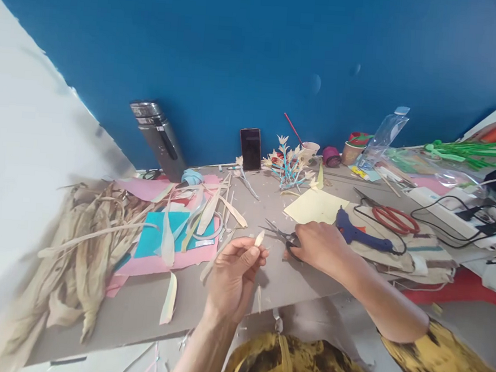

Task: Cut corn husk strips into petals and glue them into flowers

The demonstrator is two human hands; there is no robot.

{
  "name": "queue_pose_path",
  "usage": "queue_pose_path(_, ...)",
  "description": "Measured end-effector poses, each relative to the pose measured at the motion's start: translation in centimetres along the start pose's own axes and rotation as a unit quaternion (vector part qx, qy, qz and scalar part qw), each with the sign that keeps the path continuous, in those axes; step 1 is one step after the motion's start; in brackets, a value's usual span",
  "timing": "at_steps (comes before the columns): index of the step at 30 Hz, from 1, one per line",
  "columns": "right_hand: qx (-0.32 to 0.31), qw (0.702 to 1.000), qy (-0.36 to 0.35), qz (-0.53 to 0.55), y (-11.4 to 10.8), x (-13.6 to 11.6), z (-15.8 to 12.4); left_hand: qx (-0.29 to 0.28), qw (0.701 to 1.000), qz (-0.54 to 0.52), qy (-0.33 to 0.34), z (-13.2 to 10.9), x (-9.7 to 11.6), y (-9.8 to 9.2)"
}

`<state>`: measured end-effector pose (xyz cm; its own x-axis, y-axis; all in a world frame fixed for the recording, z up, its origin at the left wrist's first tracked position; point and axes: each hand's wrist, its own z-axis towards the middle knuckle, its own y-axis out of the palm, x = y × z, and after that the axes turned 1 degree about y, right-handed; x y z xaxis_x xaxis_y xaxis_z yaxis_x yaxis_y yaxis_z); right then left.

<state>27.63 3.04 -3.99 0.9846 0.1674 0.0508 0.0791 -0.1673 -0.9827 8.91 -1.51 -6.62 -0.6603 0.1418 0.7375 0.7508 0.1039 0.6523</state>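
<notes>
My left hand [234,275] is closed in a pinch on a small pale husk piece [259,239], held just above the cardboard worktop [146,303]. My right hand [320,246] grips a pair of scissors [279,233] whose blades point left toward that piece, a short gap apart. A small flower model of pale petals on blue stems [289,165] stands behind the hands. Loose husk strips [212,212] lie to the left on pink and teal paper [163,242].
A heap of dried husks [86,248] fills the left. A steel flask [158,140] and phone [250,148] lean on the blue wall. Yellow paper [314,206], a blue glue gun [357,232], red scissors [394,220], cables and a power strip [449,220] lie to the right.
</notes>
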Motion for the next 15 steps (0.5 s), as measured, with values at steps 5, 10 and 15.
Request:
queue_pose_path(5,-0.032,0.999,-0.018,0.031,-0.1,-0.1,2.1,-0.033,0.999,-0.007,0.001,0.1,0.5,0.1)
queue_pose_path(10,-0.084,0.991,-0.057,0.091,-0.3,1.2,3.4,-0.061,0.996,-0.041,-0.060,0.2,1.6,0.5)
queue_pose_path(15,-0.097,0.980,-0.078,0.154,-1.2,2.1,2.7,-0.063,0.992,-0.038,-0.098,0.4,3.2,1.2)
